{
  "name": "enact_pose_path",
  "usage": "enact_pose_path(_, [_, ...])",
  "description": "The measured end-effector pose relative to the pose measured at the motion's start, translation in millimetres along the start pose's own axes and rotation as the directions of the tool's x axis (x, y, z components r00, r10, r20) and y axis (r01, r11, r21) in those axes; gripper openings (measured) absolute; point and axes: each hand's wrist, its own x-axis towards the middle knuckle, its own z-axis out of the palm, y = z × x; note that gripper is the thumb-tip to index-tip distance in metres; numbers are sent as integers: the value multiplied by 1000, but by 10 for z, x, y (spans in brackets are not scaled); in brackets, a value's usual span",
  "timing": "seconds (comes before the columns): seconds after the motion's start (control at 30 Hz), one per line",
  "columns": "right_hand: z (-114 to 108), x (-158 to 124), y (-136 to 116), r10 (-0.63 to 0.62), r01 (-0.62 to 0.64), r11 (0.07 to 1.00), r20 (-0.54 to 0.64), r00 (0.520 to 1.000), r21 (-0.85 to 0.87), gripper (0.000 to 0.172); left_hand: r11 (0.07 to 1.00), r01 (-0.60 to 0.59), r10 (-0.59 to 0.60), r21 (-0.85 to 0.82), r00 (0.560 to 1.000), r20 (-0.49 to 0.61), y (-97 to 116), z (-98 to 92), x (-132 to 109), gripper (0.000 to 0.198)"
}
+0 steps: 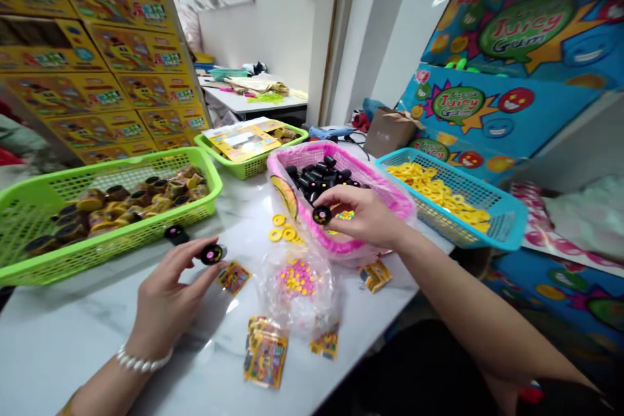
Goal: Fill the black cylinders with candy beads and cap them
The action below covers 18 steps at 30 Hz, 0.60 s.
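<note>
My left hand (168, 289) pinches a black wheel-shaped piece with a pink centre (212, 254) between thumb and fingers. My right hand (363, 214) holds a similar black piece (322, 214) at its fingertips, just over the rim of a pink basket (292, 166) full of black cylinders. Another black piece (175, 234) lies on the table near my left fingers. Between my hands are loose yellow rings (283, 231), a clear bag of pink and yellow beads (297, 279), and several small printed packets (266, 351).
A green basket of finished round toys (117, 208) sits at the left on the white marble table (63, 338). Another green basket (248, 149) holds printed cards. A blue basket of yellow rings (448, 198) stands at the right, before gum-branded cartons (502, 104).
</note>
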Motion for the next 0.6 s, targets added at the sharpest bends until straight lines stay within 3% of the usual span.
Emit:
enact_pose_path(0.1, [257, 29, -251, -118, 113, 988, -41, 992, -101, 21, 999, 29, -29, 21, 1000, 1, 28, -7, -28, 38])
enact_pose_path(0.2, [549, 110, -347, -139, 135, 987, -32, 990, -92, 21, 992, 125, -126, 33, 992, 4, 23, 11, -37, 39])
enact_pose_path(0.33, [1037, 360, -336, 76, -70, 995, 83, 994, -74, 25, 963, 267, -267, 35, 964, 5, -63, 60, 17, 34])
enact_pose_path(0.43, [1394, 617, -306, 251, -229, 963, 169, 953, -140, 26, 942, 326, -330, 73, 943, 37, -137, 88, 63, 31])
enact_pose_path(0.6, [1800, 955, -216, 296, -246, 936, 187, 937, -251, 27, 913, 403, -407, 64, 910, 78, -203, 107, 78, 37])
